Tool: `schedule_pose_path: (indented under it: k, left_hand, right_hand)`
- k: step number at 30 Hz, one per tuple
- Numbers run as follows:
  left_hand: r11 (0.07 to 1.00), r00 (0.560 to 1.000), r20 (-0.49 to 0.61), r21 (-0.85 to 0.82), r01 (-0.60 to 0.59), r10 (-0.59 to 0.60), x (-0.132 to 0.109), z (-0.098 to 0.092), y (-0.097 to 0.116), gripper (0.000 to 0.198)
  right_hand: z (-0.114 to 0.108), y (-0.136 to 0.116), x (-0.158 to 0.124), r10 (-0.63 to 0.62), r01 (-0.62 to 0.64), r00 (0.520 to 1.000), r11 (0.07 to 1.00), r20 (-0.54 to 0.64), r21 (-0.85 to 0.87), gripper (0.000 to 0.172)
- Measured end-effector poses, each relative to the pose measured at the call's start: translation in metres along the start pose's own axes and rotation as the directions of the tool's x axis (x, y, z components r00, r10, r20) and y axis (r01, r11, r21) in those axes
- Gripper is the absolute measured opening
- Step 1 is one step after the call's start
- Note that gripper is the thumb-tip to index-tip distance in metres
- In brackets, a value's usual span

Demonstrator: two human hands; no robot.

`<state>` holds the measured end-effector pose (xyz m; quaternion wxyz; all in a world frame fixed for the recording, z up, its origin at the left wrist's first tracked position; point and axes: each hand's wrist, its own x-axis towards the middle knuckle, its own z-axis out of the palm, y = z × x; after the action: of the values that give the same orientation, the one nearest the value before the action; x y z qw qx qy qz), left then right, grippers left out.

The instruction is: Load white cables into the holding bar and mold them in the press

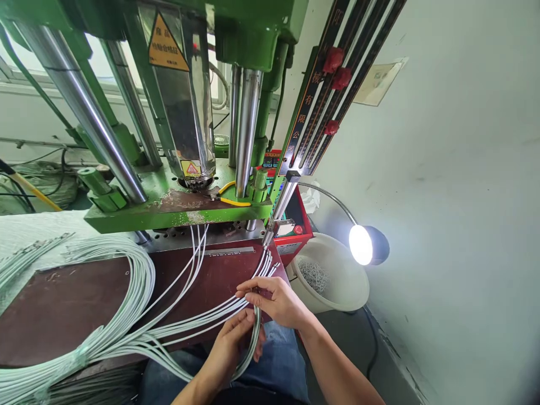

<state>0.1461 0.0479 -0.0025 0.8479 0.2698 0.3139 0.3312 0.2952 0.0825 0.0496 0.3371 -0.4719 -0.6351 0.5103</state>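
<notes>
Workshop bench, dark brown board (84, 304) right up front at lap level, both hands over its near right edge. Left hand (230, 346) curled shut around a small bunch of pale grey cables (255, 332), pinched low where they droop off the board toward the jeans. Right hand (276, 301) just above and beside it, fingers spread fairly narrow, resting on the same strands, so closer to their free ends. Long axis running up and to the right, tips (270, 264) fanned out near the machine. Rest of the bundle (126, 281) looping left in a big arc, well apart from the grip. Further back, green press (177, 208) with chrome columns, yellow-handled pliers (230, 197) on its ledge. Off right, cream basin (337, 281) and a glaring gooseneck lamp (365, 244).
</notes>
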Motion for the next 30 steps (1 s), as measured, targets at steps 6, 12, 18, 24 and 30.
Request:
schedule_pose_path:
  k: [6, 12, 18, 24, 30]
  left_hand:
    - [0.996, 1.0, 0.013, 0.082, -0.026, 0.025, 0.006, 0.0, 0.001, 0.031]
    - [0.976, 0.998, 0.039, 0.212, -0.052, 0.044, 0.005, 0.005, 0.012, 0.036]
    - [0.884, 0.969, -0.107, 0.441, -0.156, 0.224, 0.008, 0.004, 0.022, 0.035]
    - [0.761, 0.906, -0.186, 0.621, -0.191, 0.379, 0.022, 0.003, 0.048, 0.025]
    - [0.809, 0.98, -0.005, 0.565, -0.16, 0.197, 0.035, 0.022, 0.063, 0.018]
  right_hand:
    - [-0.005, 0.007, 0.001, 0.013, -0.005, 0.996, 0.996, -0.092, 0.091, 0.044]
    - [-0.01, 0.015, -0.01, 0.121, -0.12, 0.993, 0.989, -0.007, 0.087, 0.045]
    - [-0.004, 0.007, -0.025, 0.174, -0.178, 0.95, 0.984, -0.259, 0.008, 0.046]
    - [0.0, -0.04, -0.06, -0.022, 0.033, 0.998, 0.977, 0.054, -0.21, 0.03]
    - [-0.004, -0.07, -0.048, -0.315, 0.376, 0.895, 0.914, 0.315, -0.154, 0.027]
